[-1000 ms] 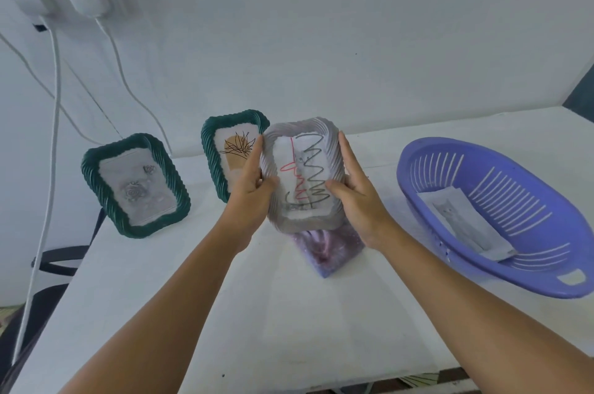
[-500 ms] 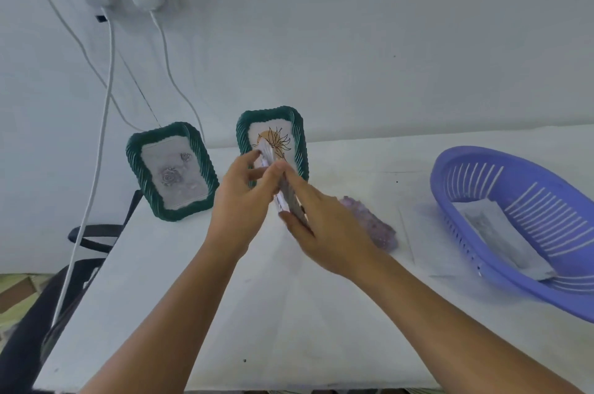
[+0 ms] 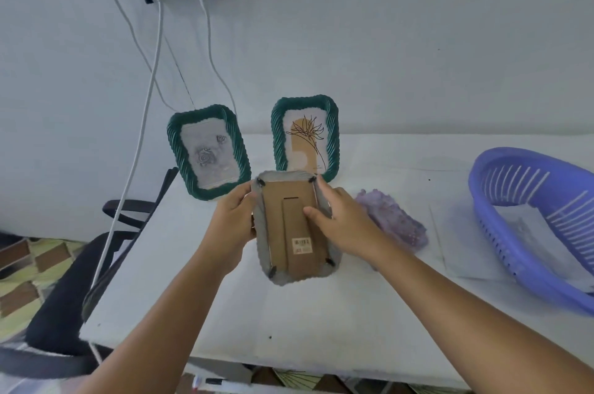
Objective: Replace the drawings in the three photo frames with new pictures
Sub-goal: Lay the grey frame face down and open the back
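Note:
A grey-rimmed photo frame [image 3: 294, 252] is turned with its brown cardboard back and stand toward me, just above the white table [image 3: 289, 316]. My left hand [image 3: 233, 226] grips its left edge. My right hand [image 3: 340, 220] holds its right edge, thumb resting on the backing. Two green frames stand against the wall behind: the left green frame [image 3: 209, 152] shows a grey rose drawing, the right green frame [image 3: 305, 136] a line-drawn flower. New pictures [image 3: 527, 229] lie in the purple basket [image 3: 514, 252] at the right.
A purple lumpy object [image 3: 395, 220] lies on the table right of my right hand. White cables [image 3: 141, 123] hang from a wall socket at the upper left. A dark chair [image 3: 64, 297] stands off the table's left edge.
The grey frame has been flipped over: a second ago its zigzag drawing faced me, now its cardboard back does. Both hands stayed on it and lowered it toward the table.

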